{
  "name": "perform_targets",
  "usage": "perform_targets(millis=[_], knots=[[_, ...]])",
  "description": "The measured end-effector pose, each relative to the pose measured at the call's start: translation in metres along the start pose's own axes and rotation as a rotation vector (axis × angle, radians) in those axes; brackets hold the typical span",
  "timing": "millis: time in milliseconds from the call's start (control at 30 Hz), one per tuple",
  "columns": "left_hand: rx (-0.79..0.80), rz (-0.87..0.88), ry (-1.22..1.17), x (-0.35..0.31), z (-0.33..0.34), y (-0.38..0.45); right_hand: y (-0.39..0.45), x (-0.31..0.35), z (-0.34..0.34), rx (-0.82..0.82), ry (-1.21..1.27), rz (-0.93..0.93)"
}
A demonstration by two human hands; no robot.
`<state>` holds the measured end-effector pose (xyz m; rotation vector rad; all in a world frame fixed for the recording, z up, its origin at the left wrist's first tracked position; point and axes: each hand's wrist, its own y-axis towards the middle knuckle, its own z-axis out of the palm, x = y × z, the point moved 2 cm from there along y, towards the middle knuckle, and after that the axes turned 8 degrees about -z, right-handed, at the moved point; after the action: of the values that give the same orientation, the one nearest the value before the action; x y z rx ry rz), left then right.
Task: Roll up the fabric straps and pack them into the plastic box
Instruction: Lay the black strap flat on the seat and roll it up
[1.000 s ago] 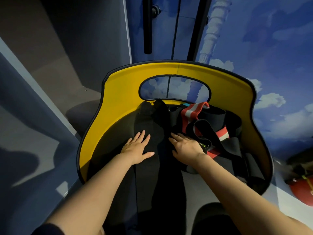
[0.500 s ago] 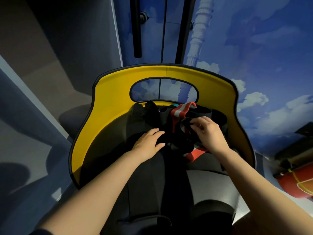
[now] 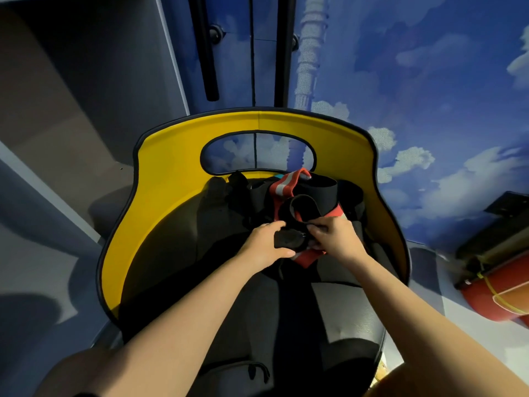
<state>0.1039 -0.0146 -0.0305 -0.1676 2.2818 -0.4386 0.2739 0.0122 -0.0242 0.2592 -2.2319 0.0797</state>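
Both hands meet on one black strap [image 3: 303, 209]: the left hand [image 3: 264, 245] curls its fingers round a small dark bundle of it, and the right hand [image 3: 335, 239] pinches the same strap just beside that bundle. From there the strap loops up and away over a heap of other straps, among them an orange one with a grey stripe [image 3: 286, 186], piled at the far side of a dark seat with a yellow rim [image 3: 171, 173].

This looks like the start of rolling the first strap. Next, the free length probably needs pulling clear of the heap while the roll is kept tight.

No plastic box is in view. Where each dark strap ends is hard to make out against the black seat.
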Motion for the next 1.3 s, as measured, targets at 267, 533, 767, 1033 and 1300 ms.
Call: perform_targets(millis=[267, 533, 767, 1033, 1300], knots=[[-0.011, -0.063, -0.307, -0.002, -0.005, -0.001, -0.001, 0.012, -0.007, -0.114, 0.479, 0.131], [-0.061, 0.005, -0.456, -0.015, -0.019, -0.003, 0.0, 0.022, -0.004, -0.12, 0.956, 0.18], [-0.23, 0.064, -0.501, -0.02, -0.038, -0.004, 0.003, 0.022, -0.007, -0.189, 0.826, 0.115], [-0.154, -0.076, -0.711, -0.026, -0.039, 0.0, -0.001, 0.033, -0.019, -0.149, -0.603, -0.937], [0.204, -0.083, -0.483, -0.002, -0.023, -0.001, 0.006, 0.015, 0.005, 0.005, -0.763, -0.983]])
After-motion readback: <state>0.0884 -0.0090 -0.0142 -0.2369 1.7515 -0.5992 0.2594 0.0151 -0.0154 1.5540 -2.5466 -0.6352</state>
